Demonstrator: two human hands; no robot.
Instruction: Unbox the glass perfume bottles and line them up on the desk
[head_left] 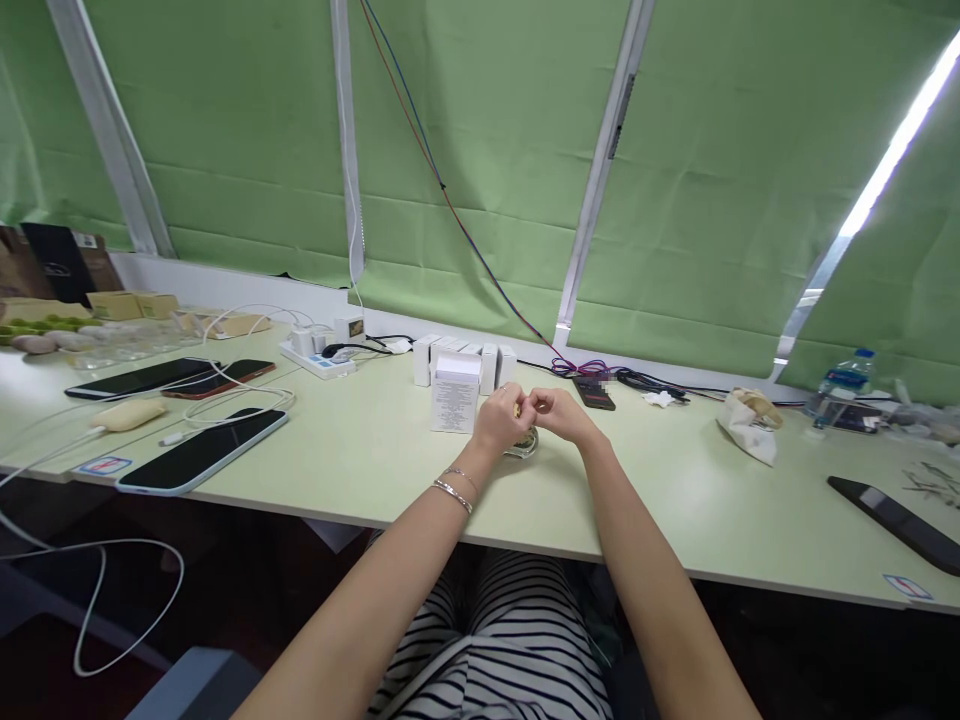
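My left hand (pixel 499 420) is over the middle of the table, its fingers curled closed. A small yellowish bit shows at its fingers, too small to name. My right hand (pixel 562 414) meets it from the right, with thumb and fingers pinched together at the left fingertips. Whatever sits in that pinch is hidden. Just under the hands lies a small rounded thing with a silvery rim and a dark, patterned inside (pixel 525 446), partly covered by my left hand. Left of my left hand stands a white box (pixel 454 402) with fine print on its front.
Several small white boxes (pixel 487 368) stand behind the printed one. Phones (pixel 206 452) and white cables lie at left, near a power strip (pixel 319 361). To the right are a crumpled white bag (pixel 748 428), a water bottle (pixel 847 378) and a black phone (pixel 896 522).
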